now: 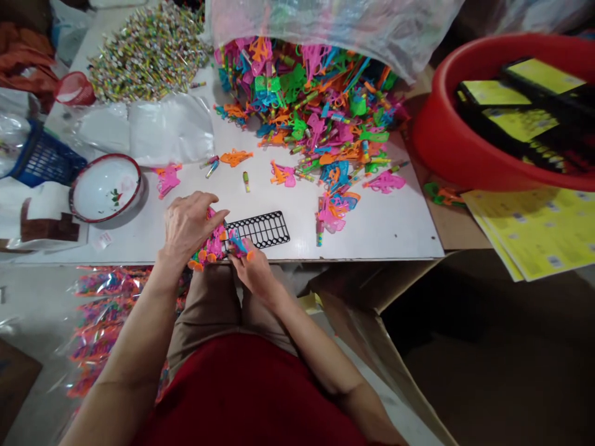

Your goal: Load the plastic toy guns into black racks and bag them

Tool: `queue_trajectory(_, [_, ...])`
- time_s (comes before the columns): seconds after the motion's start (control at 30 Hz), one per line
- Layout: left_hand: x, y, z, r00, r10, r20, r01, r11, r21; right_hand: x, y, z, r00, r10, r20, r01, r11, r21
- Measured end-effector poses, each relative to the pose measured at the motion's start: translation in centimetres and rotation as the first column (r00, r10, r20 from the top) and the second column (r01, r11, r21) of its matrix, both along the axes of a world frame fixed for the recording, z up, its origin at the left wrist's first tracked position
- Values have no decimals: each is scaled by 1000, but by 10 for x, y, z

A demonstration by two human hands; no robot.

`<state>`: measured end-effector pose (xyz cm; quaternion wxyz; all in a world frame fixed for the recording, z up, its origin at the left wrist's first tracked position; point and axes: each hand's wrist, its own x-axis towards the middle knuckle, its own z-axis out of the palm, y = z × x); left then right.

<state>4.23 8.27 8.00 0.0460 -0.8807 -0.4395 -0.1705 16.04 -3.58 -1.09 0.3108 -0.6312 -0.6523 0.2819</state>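
A black plastic grid tray [264, 228] lies near the front edge of the white table [381, 229]. Several small pink, orange and blue plastic toys [211, 248] stand in its left end. My left hand [188, 223] rests curled over those toys, fingers bent down onto them. My right hand [251, 266] is at the table edge and pinches a blue toy piece [237, 241] at the tray. A big heap of coloured plastic toys [311, 99] spills from a clear bag [334, 21] at the back.
A red tub [446, 148] with yellow-and-black cards stands at the right, yellow sheets [534, 232] below it. A white bowl [105, 188], blue basket [41, 162], clear bags [167, 127] and a pile of small wrapped sticks [149, 52] fill the left. Packed toy bags [100, 322] lie on the floor.
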Motion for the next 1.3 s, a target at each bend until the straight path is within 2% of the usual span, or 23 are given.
queue_trajectory(0.13, [3, -3, 2, 1000, -13, 20, 13, 1000, -9, -1, -2, 26, 965, 120, 234, -79, 981, -176])
queue_trajectory(0.3, [9, -5, 5, 990, 47, 131, -40, 998, -54, -1, 6, 56, 933, 229, 279, -145, 945, -291])
queue_trajectory(0.4, [12, -4, 6, 983, 74, 169, -59, 994, -92, -2, 12, 61, 922, 271, 276, -176, 929, -324])
queue_trajectory(0.5, [13, -2, 6, 988, 64, 141, -51, 994, -93, -5, 13, 57, 914, 283, 291, -186, 929, -320])
queue_trajectory(0.8, [15, 0, 3, 991, 87, 97, -84, 996, -36, -3, 12, 48, 889, 260, 378, -201, 961, -189])
queue_trajectory(0.97, [21, -3, 2, 991, 90, 95, -88, 996, -33, 6, 19, 33, 931, 276, 239, -236, 954, -184])
queue_trajectory(1.07, [21, -1, 5, 976, 76, 202, -59, 994, -92, 20, 11, 30, 969, 241, 50, -235, 966, -106])
queue_trajectory(1.17, [6, 0, 20, 909, 54, 414, -13, 995, -102, 41, -2, 43, 976, 163, -146, -163, 987, 9])
queue_trajectory(1.23, [-14, -6, 35, 865, 28, 501, 30, 994, -107, 50, -7, 58, 965, 151, -213, -123, 983, 137])
queue_trajectory(1.3, [-37, -18, 50, 864, -53, 501, 173, 965, -197, 50, -7, 72, 952, 208, -226, -146, 953, 264])
